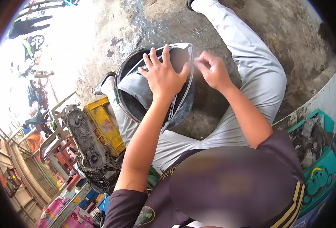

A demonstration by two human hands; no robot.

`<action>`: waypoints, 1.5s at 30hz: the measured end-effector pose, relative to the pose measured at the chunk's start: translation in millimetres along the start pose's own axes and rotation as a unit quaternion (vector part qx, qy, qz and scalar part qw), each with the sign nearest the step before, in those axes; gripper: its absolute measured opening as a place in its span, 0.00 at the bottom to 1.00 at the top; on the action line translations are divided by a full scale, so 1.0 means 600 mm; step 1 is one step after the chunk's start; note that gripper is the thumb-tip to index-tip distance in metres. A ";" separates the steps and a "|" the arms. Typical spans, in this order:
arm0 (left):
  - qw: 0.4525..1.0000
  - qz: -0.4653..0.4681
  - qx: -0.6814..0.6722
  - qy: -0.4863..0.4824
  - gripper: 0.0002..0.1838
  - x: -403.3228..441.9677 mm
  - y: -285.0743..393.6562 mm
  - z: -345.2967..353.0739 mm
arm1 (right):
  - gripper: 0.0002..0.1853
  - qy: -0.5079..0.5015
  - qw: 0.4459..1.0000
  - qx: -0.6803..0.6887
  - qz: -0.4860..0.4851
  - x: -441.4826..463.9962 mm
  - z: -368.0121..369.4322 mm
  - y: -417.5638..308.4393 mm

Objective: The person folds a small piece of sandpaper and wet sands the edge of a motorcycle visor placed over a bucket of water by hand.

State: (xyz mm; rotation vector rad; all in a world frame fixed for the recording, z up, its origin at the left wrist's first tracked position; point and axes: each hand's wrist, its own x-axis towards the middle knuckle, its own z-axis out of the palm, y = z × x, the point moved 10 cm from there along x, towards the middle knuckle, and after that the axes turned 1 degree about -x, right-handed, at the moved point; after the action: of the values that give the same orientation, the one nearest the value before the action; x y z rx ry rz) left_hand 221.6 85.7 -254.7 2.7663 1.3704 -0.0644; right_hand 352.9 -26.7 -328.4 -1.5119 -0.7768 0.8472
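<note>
My left hand (161,74) lies spread, palm down, over a thin, pale-edged, roughly triangular piece (191,78) that looks clear or dark inside; its exact kind I cannot make out. That piece rests across a round black tub (118,81) between my legs, with greyish content partly covered by my hand and forearm. Just off the right edge of the piece is my right hand (214,72), fingers curled and pressed together. Its fingertips are smeared by motion, so whatever they pinch cannot be seen.
On the left stand a greasy engine casing (85,131) and a yellow crate (105,125). Teal bins (320,178) with metal parts sit at the right. Wet, stained concrete (149,22) lies ahead. Motorcycles (38,95) show in the bright far left.
</note>
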 end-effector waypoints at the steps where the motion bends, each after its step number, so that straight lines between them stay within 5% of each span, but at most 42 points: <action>1: 1.000 -0.001 0.002 0.003 0.52 0.002 -0.002 -0.003 | 0.04 -0.024 1.000 -0.004 0.007 -0.005 0.009 -0.001; 18: 1.000 -0.008 0.009 -0.015 0.51 0.004 -0.004 0.002 | 0.05 -0.031 0.997 -0.059 -0.047 0.015 0.004 -0.032; 21: 1.000 -0.004 0.011 -0.015 0.51 -0.001 -0.002 0.004 | 0.05 0.028 0.993 -0.085 -0.078 0.019 -0.013 -0.042; 25: 1.000 -0.008 0.004 -0.008 0.51 0.004 -0.005 -0.001 | 0.07 -0.031 0.990 -0.097 -0.096 0.010 0.004 -0.052; 32: 1.000 -0.009 0.000 -0.009 0.51 0.002 -0.003 -0.001 | 0.06 -0.078 0.994 -0.072 -0.009 0.015 -0.001 -0.032; 39: 1.000 -0.007 0.009 -0.012 0.51 0.003 -0.005 0.001 | 0.06 -0.018 0.995 -0.060 -0.072 0.026 -0.016 -0.042; 41: 1.000 -0.008 0.004 -0.008 0.51 0.002 -0.005 0.002 | 0.07 -0.079 0.994 -0.062 -0.043 0.021 0.001 -0.032; 45: 1.000 -0.001 0.014 -0.002 0.51 0.001 0.001 0.000 | 0.07 -0.048 0.997 -0.061 -0.005 0.029 -0.012 -0.030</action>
State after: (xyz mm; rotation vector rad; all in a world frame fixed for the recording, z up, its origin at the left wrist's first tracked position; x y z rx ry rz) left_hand 222.2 85.7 -254.4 2.7849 1.3815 -0.0904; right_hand 367.8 -13.4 -311.3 -1.5820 -0.9194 0.8832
